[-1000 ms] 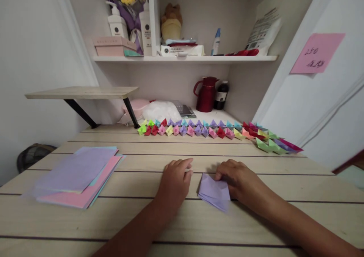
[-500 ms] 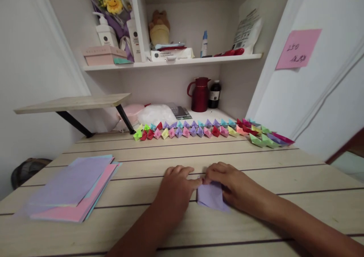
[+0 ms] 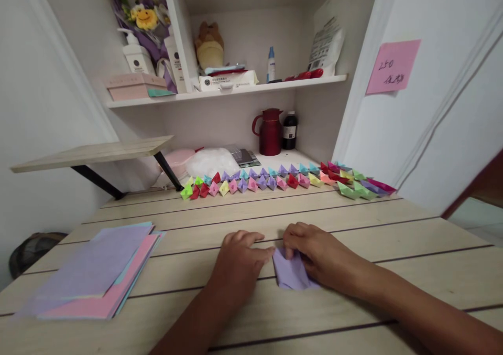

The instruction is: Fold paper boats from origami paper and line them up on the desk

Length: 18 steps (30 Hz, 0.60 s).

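A folded piece of purple paper [image 3: 290,272] lies flat on the wooden table [image 3: 353,224] in front of me. My right hand [image 3: 314,255] presses down on it from the right, fingers curled over its top edge. Touching the paper's upper left corner with its fingertips is my left hand [image 3: 239,258], knuckles bent and resting on the table. Both hands are pinching or pressing the fold.
A stack of purple, pink and teal paper sheets [image 3: 98,268] lies at the left. A row of several small coloured folded paper boats [image 3: 283,179] runs along the table's back. Behind stand a red jug [image 3: 269,132], a dark bottle [image 3: 290,129] and shelves with bottles.
My left hand moved right to meet the purple paper. My right hand slid further over it, and the paper now looks smaller and more folded. The view tilted left.
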{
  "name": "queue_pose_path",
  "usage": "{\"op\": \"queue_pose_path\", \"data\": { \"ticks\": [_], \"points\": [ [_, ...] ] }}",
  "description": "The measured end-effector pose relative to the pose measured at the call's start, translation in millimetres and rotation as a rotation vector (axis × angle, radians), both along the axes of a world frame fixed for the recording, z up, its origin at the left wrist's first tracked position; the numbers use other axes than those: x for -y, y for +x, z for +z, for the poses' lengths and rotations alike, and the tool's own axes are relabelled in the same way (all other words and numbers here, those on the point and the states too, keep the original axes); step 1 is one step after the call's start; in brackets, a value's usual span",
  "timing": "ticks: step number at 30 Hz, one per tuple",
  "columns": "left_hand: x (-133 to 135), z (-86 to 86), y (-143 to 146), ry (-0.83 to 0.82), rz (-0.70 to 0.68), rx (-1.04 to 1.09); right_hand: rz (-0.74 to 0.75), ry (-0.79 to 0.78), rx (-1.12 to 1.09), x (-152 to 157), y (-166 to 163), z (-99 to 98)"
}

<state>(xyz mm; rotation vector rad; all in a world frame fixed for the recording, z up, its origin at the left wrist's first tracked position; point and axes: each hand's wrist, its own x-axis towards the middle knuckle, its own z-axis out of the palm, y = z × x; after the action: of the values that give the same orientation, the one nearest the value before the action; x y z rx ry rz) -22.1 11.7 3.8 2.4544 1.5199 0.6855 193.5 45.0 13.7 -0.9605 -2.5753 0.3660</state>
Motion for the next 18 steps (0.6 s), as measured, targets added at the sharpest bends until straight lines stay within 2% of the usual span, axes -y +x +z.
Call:
{"op": "queue_pose_path", "data": {
  "ticks": [2, 4, 7, 11, 14, 18],
  "points": [
    [3, 1.7, 1, 0.013, 0.014, -0.103, -0.052, 0.016, -0.001, 1, -3, -2.4],
    [3, 1.9, 0, 0.014, 0.095, -0.125, -0.107, 0.032, -0.011, 0, -7, -5.8],
    [-3, 0.8, -5, -0.010, 0.187, 0.004, -0.147, 0.052, -0.035, -2, -12, -11.0],
    [-5, 2.3, -6, -0.044, 0.019, 0.209, -0.149, 0.067, -0.030, -5, -13, -13.3],
    [1, 5.6, -1, -0.040, -0.111, 0.079, -0.127, 0.062, -0.016, -6, -10, -11.9],
    [6, 9.4, 4, -0.049, -0.164, -0.144, -0.004, -0.006, -0.072, -9, 1, -7.1]
  ]
}}
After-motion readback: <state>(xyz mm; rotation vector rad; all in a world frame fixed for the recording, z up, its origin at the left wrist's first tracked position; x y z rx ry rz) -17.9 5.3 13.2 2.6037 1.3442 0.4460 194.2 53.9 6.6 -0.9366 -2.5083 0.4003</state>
